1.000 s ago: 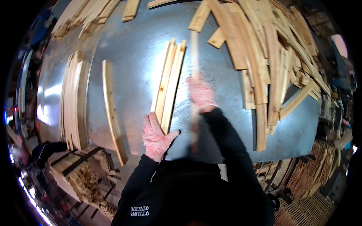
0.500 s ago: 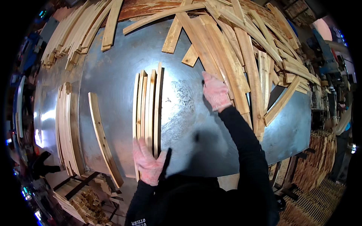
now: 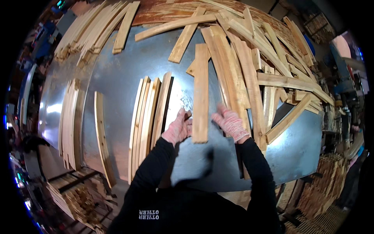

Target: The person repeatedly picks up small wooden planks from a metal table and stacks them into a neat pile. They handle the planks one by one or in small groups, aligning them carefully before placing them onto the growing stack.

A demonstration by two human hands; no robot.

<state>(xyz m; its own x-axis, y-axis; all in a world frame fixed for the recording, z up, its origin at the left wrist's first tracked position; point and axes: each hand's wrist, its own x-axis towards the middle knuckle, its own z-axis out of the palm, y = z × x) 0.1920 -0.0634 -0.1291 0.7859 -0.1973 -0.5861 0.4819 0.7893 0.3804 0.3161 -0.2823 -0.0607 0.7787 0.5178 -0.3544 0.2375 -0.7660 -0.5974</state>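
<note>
A flat wooden board (image 3: 200, 93) lies lengthwise in front of me, between my hands, its far end over a shorter piece. My left hand (image 3: 178, 128), in a pinkish knit glove, is beside the board's left edge with its fingers apart; whether a fingertip touches the wood I cannot tell. On the other side, my right hand (image 3: 230, 122), gloved alike, is spread just off the right edge, close to a heap of boards (image 3: 230, 74). Left of my left hand, several narrow strips (image 3: 145, 117) stand side by side in a row.
All this rests on a metal-topped table (image 3: 117, 78). Farther left are a single strip (image 3: 102, 136) and a tight bundle of strips (image 3: 71, 124). More strips (image 3: 91, 29) lie at the far left. Loose boards (image 3: 284, 81) cross each other on the right. Stacked wood (image 3: 83, 208) sits below the table's left corner.
My left hand has left the row of strips and moved right. My right hand has come nearer to me. A board now lies between them, and the row's rightmost strip leans apart.
</note>
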